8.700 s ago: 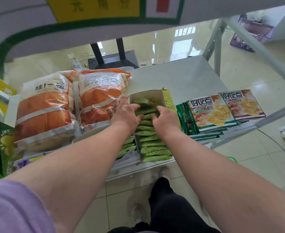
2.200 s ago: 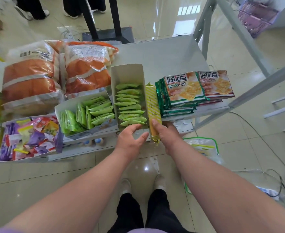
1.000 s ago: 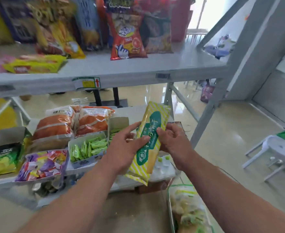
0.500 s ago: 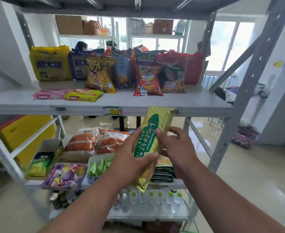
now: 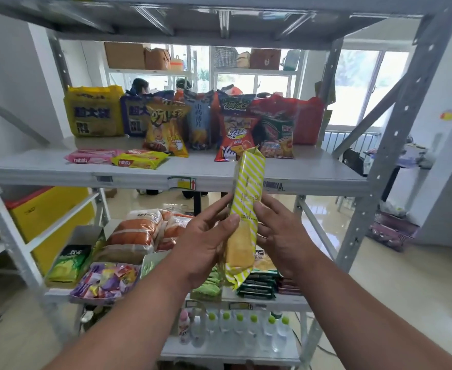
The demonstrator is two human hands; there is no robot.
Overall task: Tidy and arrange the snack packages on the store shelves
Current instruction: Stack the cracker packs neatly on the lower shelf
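Striped biscuit packet (image 5: 247, 206): upright, tilted slightly, in front of middle shelf (image 5: 312, 169) edge. Left hand (image 5: 206, 241): fingers and thumb curled round packet's left side. Right hand (image 5: 278, 233): fingers against right side, holding. Chip bags (image 5: 232, 134): upright on shelf, behind packet.

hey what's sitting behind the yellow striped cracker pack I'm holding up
Behind the yellow striped cracker pack, held by the left hand and right hand, shows the upper shelf edge and a stack of green cracker packets. Its upper packets are covered.
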